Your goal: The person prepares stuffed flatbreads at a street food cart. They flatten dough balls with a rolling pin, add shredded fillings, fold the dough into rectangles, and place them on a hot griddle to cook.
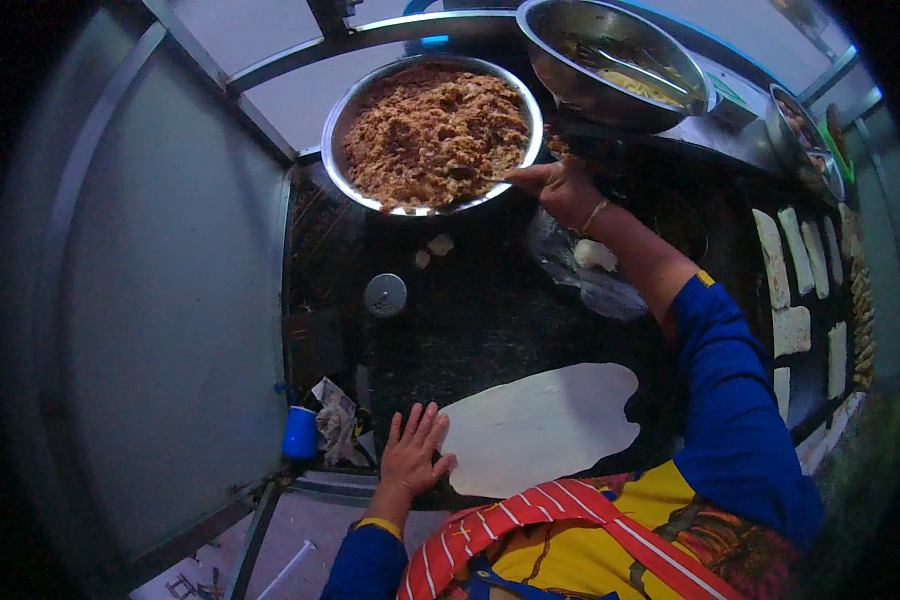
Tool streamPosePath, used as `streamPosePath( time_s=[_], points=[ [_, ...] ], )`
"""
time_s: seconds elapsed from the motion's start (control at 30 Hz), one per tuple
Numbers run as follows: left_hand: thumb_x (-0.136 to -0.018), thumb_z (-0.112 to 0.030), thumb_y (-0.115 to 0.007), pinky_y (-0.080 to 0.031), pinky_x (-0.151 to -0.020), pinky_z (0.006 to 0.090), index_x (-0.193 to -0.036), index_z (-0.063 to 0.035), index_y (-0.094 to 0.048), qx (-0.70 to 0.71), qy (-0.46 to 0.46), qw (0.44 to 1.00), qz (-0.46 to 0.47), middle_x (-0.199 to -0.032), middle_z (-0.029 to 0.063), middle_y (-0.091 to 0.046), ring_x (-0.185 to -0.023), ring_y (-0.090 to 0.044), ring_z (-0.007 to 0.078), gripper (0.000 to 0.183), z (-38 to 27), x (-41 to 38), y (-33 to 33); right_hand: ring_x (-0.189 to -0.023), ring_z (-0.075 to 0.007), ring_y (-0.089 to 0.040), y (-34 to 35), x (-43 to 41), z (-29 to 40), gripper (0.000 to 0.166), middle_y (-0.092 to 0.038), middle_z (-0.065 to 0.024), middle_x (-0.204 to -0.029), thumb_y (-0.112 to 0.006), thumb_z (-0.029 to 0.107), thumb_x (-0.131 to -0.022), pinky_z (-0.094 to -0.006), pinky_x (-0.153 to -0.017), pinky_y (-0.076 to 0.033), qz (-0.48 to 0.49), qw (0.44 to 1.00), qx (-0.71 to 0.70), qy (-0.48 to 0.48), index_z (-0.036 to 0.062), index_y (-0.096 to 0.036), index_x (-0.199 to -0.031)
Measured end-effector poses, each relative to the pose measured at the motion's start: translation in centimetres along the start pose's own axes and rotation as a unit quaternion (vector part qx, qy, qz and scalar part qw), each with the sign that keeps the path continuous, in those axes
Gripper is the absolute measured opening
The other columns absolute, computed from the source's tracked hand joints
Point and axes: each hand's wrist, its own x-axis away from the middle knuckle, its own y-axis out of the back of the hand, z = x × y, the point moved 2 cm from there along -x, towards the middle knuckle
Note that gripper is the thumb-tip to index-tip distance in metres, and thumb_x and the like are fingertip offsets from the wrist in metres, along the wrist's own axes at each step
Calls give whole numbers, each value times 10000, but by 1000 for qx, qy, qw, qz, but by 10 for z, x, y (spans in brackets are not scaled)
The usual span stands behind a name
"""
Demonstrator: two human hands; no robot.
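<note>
My right hand reaches to the rim of a wide metal bowl and holds a metal spoon, its tip in the minced filling. The metal bowl is heaped with this brown, crumbly filling. Palm down, my left hand lies flat with its fingers spread, touching the left edge of a thin sheet of rolled dough. The dough lies on the dark work surface close to my body. Under my right forearm is a white dough lump on clear plastic.
A round metal lid or disc and small dough scraps lie mid-surface. Behind stands a deep metal bowl with tongs. Folded dough strips line the right side, near another bowl. A blue cup and crumpled cloth sit at left.
</note>
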Motion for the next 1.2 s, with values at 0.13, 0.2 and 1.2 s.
streamPosePath(
  time_s=[0.13,0.2,1.2],
  points=[
    [-905,-536,-503,-28,-1194,488,-1486,-222,-348,-14,19,999,34,-1591,52,-221,-1477,-161,249,679,-1,3,1,-834,-314,-697,-5,2,26,404,-696,-173,-970,-526,-8,-775,-369,-741,-554,-14,961,274,44,143,-719,-1096],
    [-937,-564,-448,7,-1200,472,-1510,-256,-306,-19,27,998,52,-1607,30,-177,-1486,-131,227,666,0,4,1,-828,-358,-675,-12,6,37,393,-702,-141,-865,-555,74,-768,-428,-731,-548,32,931,357,72,176,-704,-1117],
    [-865,-451,-574,-74,-1182,528,-1434,-112,-434,-33,-25,998,-40,-1561,126,-287,-1462,-204,314,677,0,3,-4,-1031,-274,-600,30,5,153,232,-626,-86,-996,-646,185,-800,-429,-821,-492,-186,851,456,182,147,-676,-1026]
  ],
)
